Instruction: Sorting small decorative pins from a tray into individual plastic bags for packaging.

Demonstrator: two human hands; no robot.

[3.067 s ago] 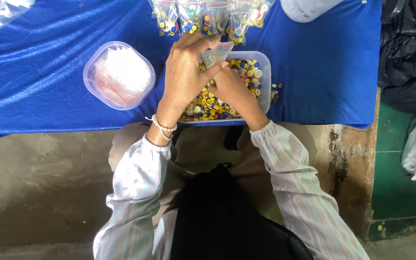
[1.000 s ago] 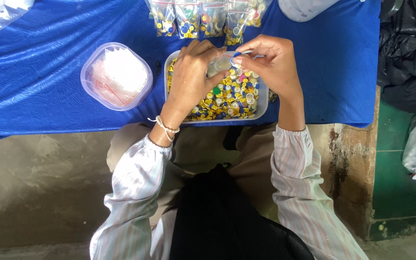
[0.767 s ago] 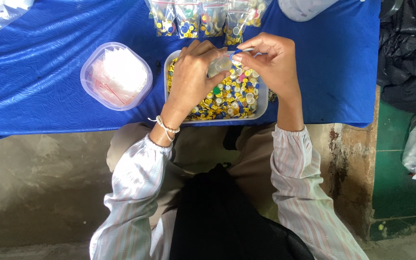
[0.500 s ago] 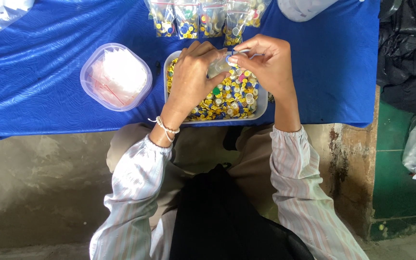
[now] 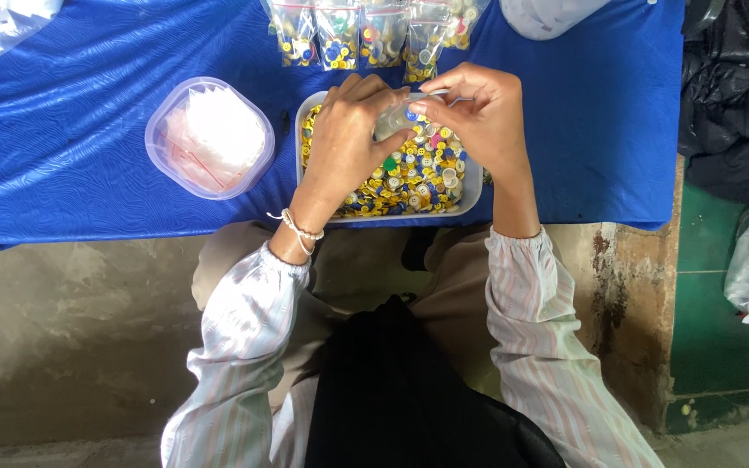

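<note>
Hands (image 5: 418, 130) hold small bag (image 5: 392, 121) over button-filled tray (image 5: 472, 186).

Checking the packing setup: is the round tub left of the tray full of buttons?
No, the round tub holds only clear little bags.

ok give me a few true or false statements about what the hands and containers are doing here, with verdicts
1. Both hands, left hand and right hand, hold a small clear bag over the tray of caps. True.
2. The cloth is red. False: it is blue.
3. The round tub holds coloured caps. False: it holds clear bags.
4. Filled bags lie beyond the tray. True.
</note>
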